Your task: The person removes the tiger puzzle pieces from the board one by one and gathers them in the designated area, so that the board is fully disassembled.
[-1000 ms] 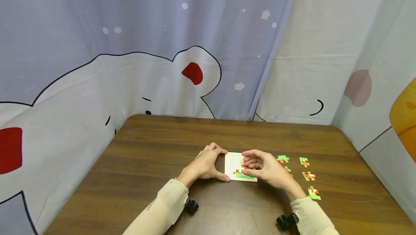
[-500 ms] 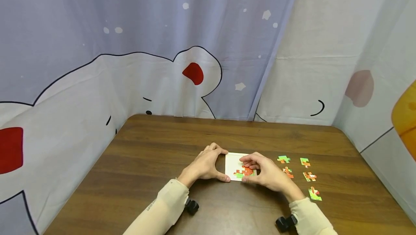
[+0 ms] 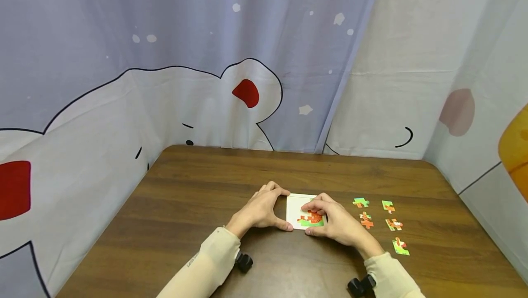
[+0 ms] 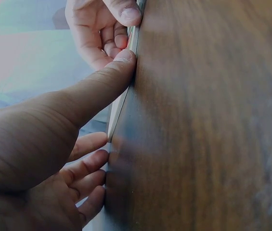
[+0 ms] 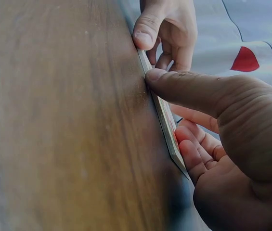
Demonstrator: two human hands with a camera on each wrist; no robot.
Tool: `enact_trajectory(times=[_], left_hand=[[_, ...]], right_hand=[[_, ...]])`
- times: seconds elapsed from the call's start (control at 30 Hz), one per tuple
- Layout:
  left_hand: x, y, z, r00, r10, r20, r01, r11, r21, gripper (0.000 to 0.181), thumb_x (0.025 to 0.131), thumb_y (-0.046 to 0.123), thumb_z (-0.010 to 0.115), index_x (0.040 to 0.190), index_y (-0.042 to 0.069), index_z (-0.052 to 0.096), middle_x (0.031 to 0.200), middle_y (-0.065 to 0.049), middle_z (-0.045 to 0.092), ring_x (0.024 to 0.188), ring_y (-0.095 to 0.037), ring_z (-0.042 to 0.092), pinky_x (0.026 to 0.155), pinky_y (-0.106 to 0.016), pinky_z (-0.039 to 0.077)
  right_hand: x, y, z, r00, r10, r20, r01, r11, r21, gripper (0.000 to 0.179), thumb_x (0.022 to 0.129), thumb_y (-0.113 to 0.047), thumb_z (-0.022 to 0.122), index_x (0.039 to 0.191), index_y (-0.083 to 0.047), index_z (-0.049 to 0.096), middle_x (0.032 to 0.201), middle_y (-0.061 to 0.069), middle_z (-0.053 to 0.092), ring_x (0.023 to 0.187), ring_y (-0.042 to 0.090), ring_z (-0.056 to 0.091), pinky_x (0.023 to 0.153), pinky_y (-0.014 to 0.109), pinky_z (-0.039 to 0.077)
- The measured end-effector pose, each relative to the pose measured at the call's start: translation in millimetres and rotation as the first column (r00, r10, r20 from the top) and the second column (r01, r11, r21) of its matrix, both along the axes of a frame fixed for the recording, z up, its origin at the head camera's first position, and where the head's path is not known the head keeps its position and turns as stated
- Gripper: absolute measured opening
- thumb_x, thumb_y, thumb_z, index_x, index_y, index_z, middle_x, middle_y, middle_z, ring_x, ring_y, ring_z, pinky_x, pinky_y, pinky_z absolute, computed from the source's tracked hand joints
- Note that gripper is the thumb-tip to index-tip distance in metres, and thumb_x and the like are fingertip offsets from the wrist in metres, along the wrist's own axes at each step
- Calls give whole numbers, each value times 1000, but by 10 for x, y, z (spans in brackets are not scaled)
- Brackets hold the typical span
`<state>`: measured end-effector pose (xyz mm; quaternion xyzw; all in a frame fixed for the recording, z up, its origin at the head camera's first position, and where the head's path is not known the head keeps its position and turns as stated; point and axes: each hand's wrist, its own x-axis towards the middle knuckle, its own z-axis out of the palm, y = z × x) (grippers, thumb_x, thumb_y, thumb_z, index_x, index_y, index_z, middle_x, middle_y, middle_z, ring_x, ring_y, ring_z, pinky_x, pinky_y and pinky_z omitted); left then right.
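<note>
A square white puzzle board [image 3: 294, 204] lies flat on the wooden table. Orange and green puzzle pieces [image 3: 315, 217] are joined in its near right part. My left hand [image 3: 261, 207] holds the board's left side, thumb at the near corner and index finger at the far corner. My right hand [image 3: 338, 220] arches over the right half. Its thumb rests at the near edge, and its fingertips touch the top among the pieces. In the right wrist view, the board [image 5: 167, 127] shows edge-on beside the right thumb. My right fingers hide part of the picture.
Several loose pieces lie to the right: a green one [image 3: 360, 202], an orange one [image 3: 365, 220], and others such as the near one [image 3: 400, 246]. The brown table [image 3: 206, 174] meets a printed curtain [image 3: 198, 101] at the back.
My right hand has come down and slightly left; its thumb has moved from above the pieces to the board's near edge. My left hand stays at the board's left side.
</note>
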<state>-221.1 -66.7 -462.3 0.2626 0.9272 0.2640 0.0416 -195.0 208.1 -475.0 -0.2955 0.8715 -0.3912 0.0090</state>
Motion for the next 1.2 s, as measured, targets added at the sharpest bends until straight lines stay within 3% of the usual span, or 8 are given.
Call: enact_trajectory(times=[0.47,0.83,1.2], left_hand=[[-2,-4,12,1000,-8,-8,8,1000,16,97,72,51,106,151,12,66,142,-9,59,134,-31,56,113,-53,49],[-5,-6,7,1000,-14,-8,14,1000,16,97,73,50,106,151,12,65,143,-9,59,136,-32,56,114,-54,48],[-4,-1,1,1000,-9,-5,9,1000,11,97,72,52,106,151,13,66,142,-8,59,136,-32,56,114,-54,48]], right_hand=[[11,-32,-8,1000,7,2,-7,1000,10,33,88,-17,97,117,-19,83,120,2,61,106,19,62,94,32,53],[17,-60,5,999,32,3,-32,999,-13,38,86,-11,97,119,-17,77,114,-1,71,100,20,65,88,31,54],[24,-27,51,999,22,47,-21,1000,-11,38,85,-9,97,119,-16,81,102,0,68,91,17,65,84,29,55]])
